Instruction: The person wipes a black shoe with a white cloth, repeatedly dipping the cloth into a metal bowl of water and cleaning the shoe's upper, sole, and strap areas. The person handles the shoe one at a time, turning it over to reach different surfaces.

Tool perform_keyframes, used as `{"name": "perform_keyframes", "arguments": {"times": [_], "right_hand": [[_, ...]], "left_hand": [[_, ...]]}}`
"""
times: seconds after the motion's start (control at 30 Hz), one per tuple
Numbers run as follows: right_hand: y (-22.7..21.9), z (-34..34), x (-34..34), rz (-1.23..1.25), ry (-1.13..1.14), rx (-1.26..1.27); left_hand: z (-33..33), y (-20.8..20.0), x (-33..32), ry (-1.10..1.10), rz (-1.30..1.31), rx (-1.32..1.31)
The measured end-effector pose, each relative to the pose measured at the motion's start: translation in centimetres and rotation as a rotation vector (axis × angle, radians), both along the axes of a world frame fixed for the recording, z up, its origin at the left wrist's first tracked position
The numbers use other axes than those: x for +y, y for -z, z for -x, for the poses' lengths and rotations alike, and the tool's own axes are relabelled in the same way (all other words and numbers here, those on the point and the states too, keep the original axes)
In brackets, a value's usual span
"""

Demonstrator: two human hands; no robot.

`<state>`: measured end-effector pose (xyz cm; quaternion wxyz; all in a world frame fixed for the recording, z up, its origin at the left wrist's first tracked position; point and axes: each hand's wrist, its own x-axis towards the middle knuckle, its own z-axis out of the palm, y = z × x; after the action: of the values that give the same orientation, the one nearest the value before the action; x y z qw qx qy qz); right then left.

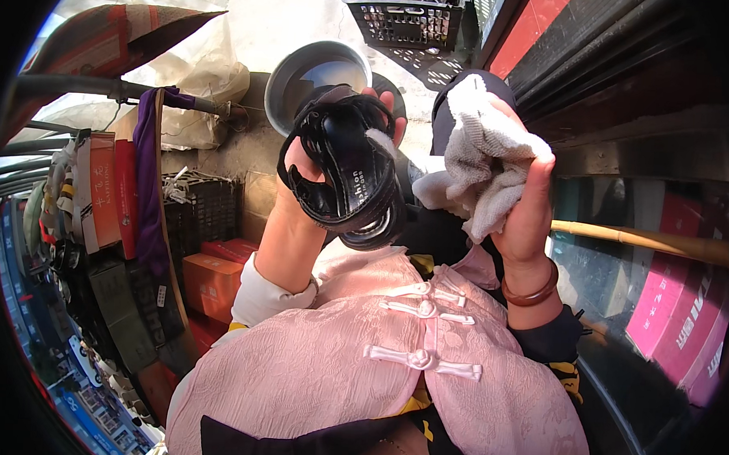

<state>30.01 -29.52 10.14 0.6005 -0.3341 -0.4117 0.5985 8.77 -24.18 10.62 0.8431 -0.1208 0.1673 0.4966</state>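
Observation:
My left hand (306, 161) holds up a black strappy sandal (347, 158), its shiny insole turned towards me. Fingers of that hand curl round the far side of the sandal, and its straps hide part of the palm. In my right hand (532, 206) a crumpled white terry cloth (485, 155) is gripped, with folds hanging towards the sandal. Cloth and sandal are apart. Just beyond the sandal stands a round metal basin (280, 81) with water in it.
A black plastic crate (402, 24) with items inside stands at the far side. Shoe boxes (211, 286) and a purple cloth (153, 194) on a metal rack line the left. To the right are a bamboo pole (640, 239) and pink boxes (678, 314) behind glass.

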Motion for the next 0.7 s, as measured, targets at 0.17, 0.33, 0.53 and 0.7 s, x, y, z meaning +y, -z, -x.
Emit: {"name": "perform_keyframes", "arguments": {"times": [0.17,0.33,0.53,0.7], "right_hand": [[0.0,-0.2,-0.1,-0.040,0.041,-0.085],[-0.1,0.2,-0.1,-0.008,0.073,-0.063],[0.1,0.4,0.0,-0.044,-0.084,0.078],[0.1,3.0,0.0,-0.381,-0.022,-0.476]], "left_hand": [[-0.2,0.4,-0.1,0.004,-0.092,0.117],[-0.2,0.5,-0.5,-0.025,-0.165,0.093],[0.0,1.7,-0.7,-0.021,-0.293,0.067],[1.0,3.6,-1.3,0.104,-0.519,0.223]]}}
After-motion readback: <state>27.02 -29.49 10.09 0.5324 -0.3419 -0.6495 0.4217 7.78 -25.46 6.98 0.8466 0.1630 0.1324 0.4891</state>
